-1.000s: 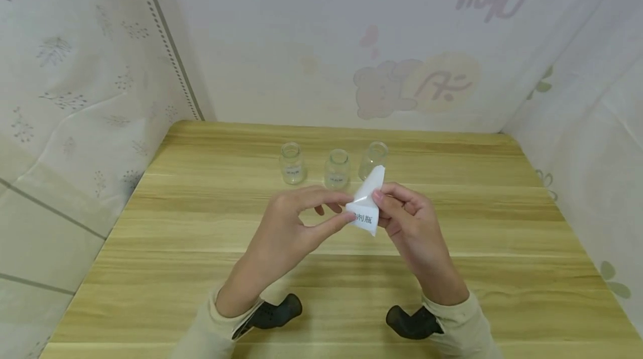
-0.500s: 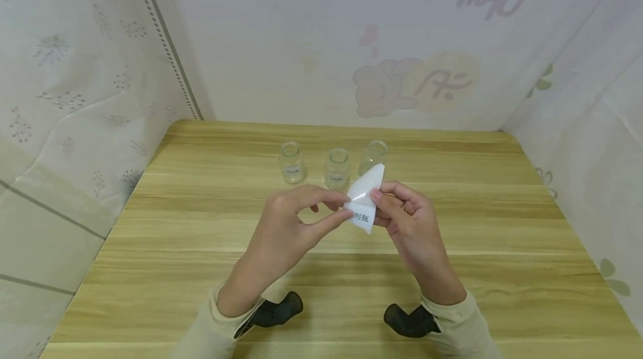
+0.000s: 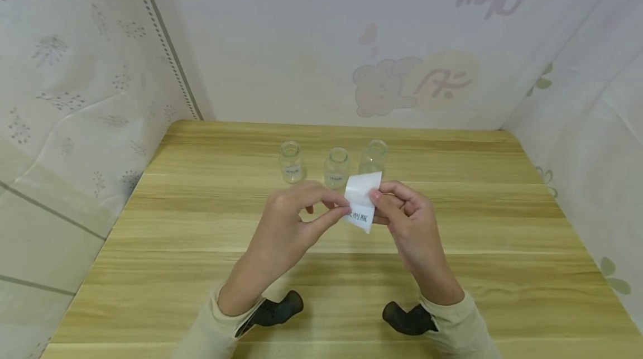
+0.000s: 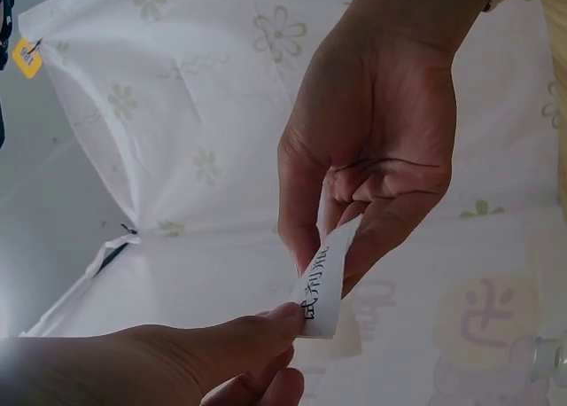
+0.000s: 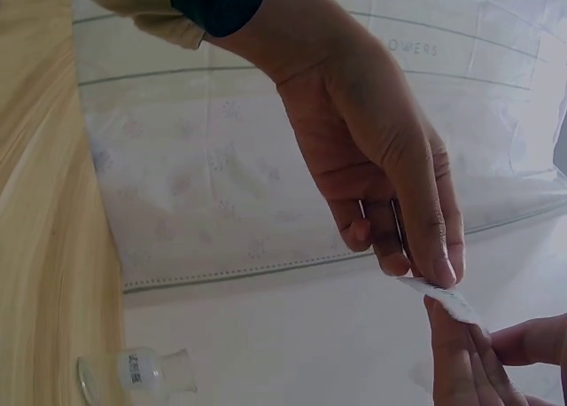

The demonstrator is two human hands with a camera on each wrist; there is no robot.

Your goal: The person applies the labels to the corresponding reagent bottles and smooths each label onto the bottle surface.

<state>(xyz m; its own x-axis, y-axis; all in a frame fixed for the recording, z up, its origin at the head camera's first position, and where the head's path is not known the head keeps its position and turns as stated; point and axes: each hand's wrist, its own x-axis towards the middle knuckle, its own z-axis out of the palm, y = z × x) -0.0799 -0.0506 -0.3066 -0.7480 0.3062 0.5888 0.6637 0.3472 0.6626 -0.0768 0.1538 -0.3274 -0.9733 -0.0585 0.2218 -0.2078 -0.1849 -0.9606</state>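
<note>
Both hands hold a small white sticker label [image 3: 364, 187] printed with black characters, raised above the table in the head view. Thumb and index finger of my left hand [image 3: 288, 233] pinch its left edge. My right hand [image 3: 414, 228] pinches the right edge, thumb in front. A crease crosses the label, its upper part plain and its lower part printed. Just beyond stand three clear glass bottles without lids: a left one [image 3: 291, 163] and a middle one [image 3: 336, 172], both labelled, and a right one [image 3: 374, 159], partly hidden behind the label.
The bottles stand upright on a wood-grain table [image 3: 201, 208]. Pale patterned cloth [image 3: 281, 41] hangs behind it and at both sides. Black devices [image 3: 276, 310] are strapped at both wrists, under beige sleeves.
The label's upper part has gone from a narrow, pointed fold to a wider, flatter square shape. Both hands keep their hold and have shifted only slightly to the left.
</note>
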